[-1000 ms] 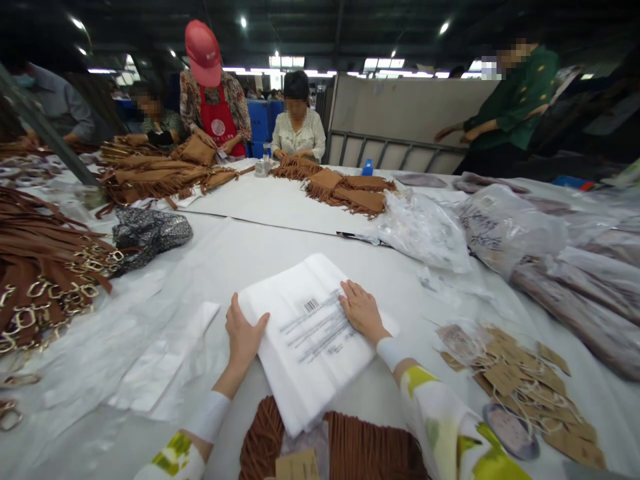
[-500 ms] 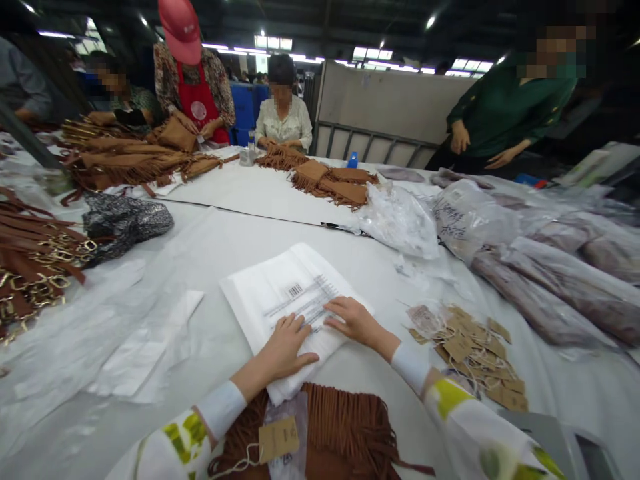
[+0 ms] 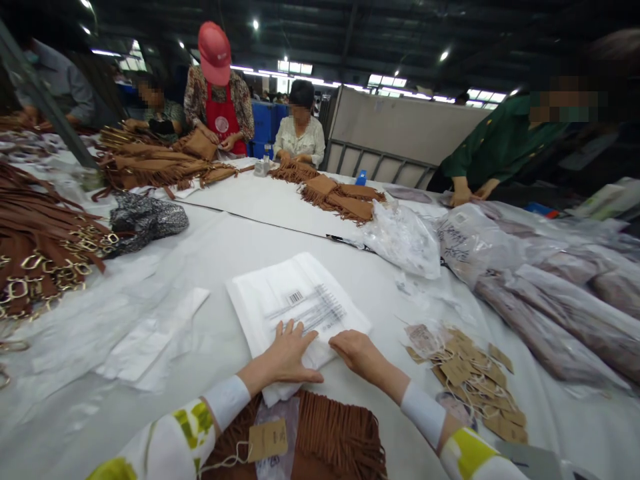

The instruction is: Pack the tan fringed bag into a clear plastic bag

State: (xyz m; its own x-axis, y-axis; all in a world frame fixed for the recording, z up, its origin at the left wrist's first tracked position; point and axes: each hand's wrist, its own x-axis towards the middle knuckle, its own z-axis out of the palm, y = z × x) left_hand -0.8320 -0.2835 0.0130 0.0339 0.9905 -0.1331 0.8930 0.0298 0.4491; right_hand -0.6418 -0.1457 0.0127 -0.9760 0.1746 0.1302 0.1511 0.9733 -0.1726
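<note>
A stack of folded white plastic bags (image 3: 280, 290), printed with a barcode and lines of text, lies in front of me. My left hand (image 3: 287, 353) rests on its near part, fingers spread. At the stack's near right edge my right hand (image 3: 357, 353) is closed, fingertips pinching the edge of a bag. Just below lies a brown fringed bag (image 3: 340, 427). Across it are a clear plastic strip (image 3: 277, 460) and a tan hang tag (image 3: 268, 440) on white string.
To the right lie a pile of tan tags (image 3: 470, 373) and plastic-wrapped bundles (image 3: 540, 313). Brown straps with gold buckles (image 3: 45, 247) and loose clear plastic (image 3: 100, 320) are at left. Across the table, co-workers handle brown fringed bags (image 3: 345, 197).
My right hand has drawn back from the printed top to the stack's near edge, its fingers closing. My left hand stays on the stack. The co-worker in green has leaned down to the wrapped bundles.
</note>
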